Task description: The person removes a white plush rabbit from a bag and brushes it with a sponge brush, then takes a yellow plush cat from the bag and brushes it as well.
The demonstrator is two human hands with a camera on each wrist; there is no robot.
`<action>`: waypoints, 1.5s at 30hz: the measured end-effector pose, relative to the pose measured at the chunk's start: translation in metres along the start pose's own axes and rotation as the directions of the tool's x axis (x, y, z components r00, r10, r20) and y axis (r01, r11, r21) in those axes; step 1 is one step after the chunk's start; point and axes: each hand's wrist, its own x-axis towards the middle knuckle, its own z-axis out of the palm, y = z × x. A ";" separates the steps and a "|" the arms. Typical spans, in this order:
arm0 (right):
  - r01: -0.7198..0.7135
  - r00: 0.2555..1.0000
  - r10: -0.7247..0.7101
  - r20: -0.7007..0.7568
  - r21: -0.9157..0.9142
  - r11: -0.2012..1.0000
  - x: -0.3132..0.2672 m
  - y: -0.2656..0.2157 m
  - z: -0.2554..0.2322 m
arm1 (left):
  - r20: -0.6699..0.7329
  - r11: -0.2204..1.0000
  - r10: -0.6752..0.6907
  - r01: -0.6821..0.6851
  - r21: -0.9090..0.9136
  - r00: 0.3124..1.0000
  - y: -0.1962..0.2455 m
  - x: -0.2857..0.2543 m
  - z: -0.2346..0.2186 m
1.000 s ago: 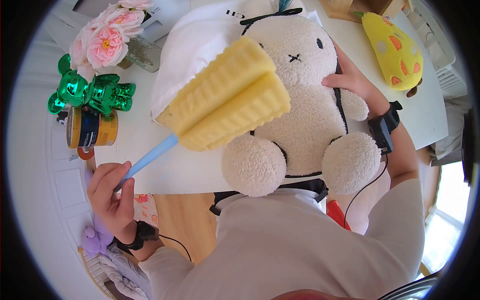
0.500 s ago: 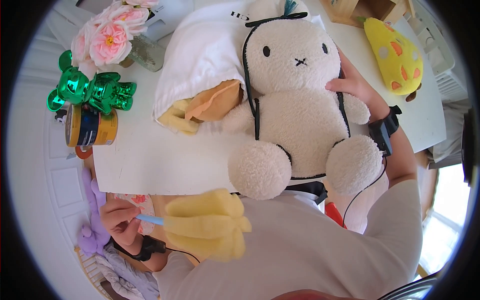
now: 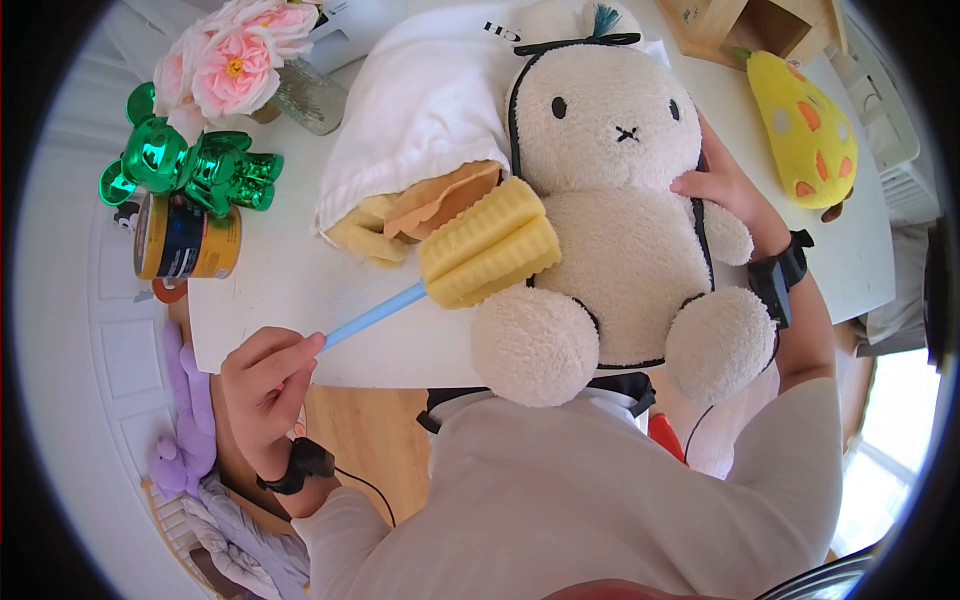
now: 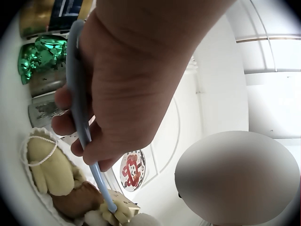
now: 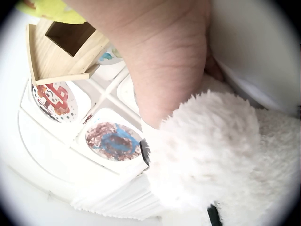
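Observation:
The left hand (image 3: 268,392) pinches the blue handle (image 3: 372,318) of a yellow ridged duster head (image 3: 490,245), which is over the table beside the plush's belly. In the left wrist view the left hand (image 4: 127,89) has its fingers round the blue handle (image 4: 82,108). A cream plush bunny (image 3: 625,240) with dark trim lies face up. The right hand (image 3: 735,195) holds it at its side by the neck, thumb on top and the other fingers hidden behind. In the right wrist view the right hand (image 5: 160,61) is against the white fluffy plush (image 5: 207,146).
A white cloth bag (image 3: 420,110) with yellow and tan soft pieces in its mouth lies left of the plush. Further left are a shiny green bear figure (image 3: 225,170), a yellow tin (image 3: 215,245) and pink roses (image 3: 235,70). A yellow plush (image 3: 805,130) and wooden box (image 3: 700,30) stand right.
The yellow duster first dropped from above the table to in front of the shirt, then rose again to the plush's side with the left hand. The right hand keeps its hold on the plush.

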 end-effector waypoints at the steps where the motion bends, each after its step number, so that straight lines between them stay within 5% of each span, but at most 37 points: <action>1: 0.001 1.000 -0.001 0.002 -0.003 1.000 0.000 0.000 0.000 | 0.009 0.999 -0.041 0.041 -0.004 0.999 -0.002 -0.006 -0.002; 7: 0.027 1.000 -0.028 0.008 0.036 0.999 -0.003 -0.004 0.003 | 0.014 0.994 -0.112 0.113 -0.011 0.994 -0.025 -0.056 -0.028; 14: 0.077 0.997 -0.077 0.025 0.011 0.997 0.000 -0.003 0.002 | -0.295 0.967 -0.184 0.120 -0.223 0.938 -0.026 -0.033 -0.011; 19: 0.066 0.997 -0.067 0.036 0.023 0.998 0.000 -0.003 0.002 | -0.199 0.981 0.142 -0.165 -0.105 0.970 0.023 0.053 0.010; 24: 0.075 0.996 -0.076 0.049 0.026 0.997 -0.002 -0.008 0.001 | -0.254 0.937 0.344 -0.346 0.039 0.904 0.043 0.105 0.025; 27: 0.085 0.995 -0.086 0.051 0.028 0.996 -0.001 -0.004 0.001 | -0.247 0.935 0.093 -0.170 -0.312 0.965 0.036 0.104 0.026; 30: 0.072 0.995 -0.077 0.056 0.093 0.993 -0.002 -0.003 0.000 | 0.141 0.989 0.014 0.007 -0.147 0.990 0.025 0.104 0.020; 33: 0.085 0.994 -0.087 0.063 0.043 0.995 -0.001 -0.007 -0.001 | 0.062 0.944 0.328 -0.330 0.025 0.943 0.019 0.107 0.018; 36: 0.105 0.993 -0.105 0.058 -0.010 0.994 -0.001 -0.004 0.001 | -0.262 0.962 -0.086 0.012 -0.271 0.961 0.018 0.095 0.024; 39: 0.104 0.993 -0.106 0.061 0.026 0.994 0.001 -0.003 0.000 | 0.078 0.977 0.195 -0.201 0.071 0.978 0.015 0.106 0.018; 40: 0.098 0.994 -0.100 0.054 0.039 0.994 -0.001 -0.006 0.002 | 0.136 0.976 0.193 -0.204 0.072 0.972 0.016 0.105 0.017; 43: 0.087 0.995 -0.089 0.049 0.046 0.995 -0.001 -0.004 0.001 | -0.359 0.972 0.075 -0.148 -0.180 0.930 -0.005 0.087 0.021; 44: 0.085 0.995 -0.088 0.055 0.042 0.995 -0.001 -0.003 0.001 | -0.427 0.906 0.036 -0.210 -0.368 0.903 -0.002 0.089 0.023; 45: 0.093 0.994 -0.094 0.056 0.017 0.996 -0.002 -0.002 0.000 | -0.334 0.916 0.023 -0.154 -0.370 0.942 -0.003 0.088 0.026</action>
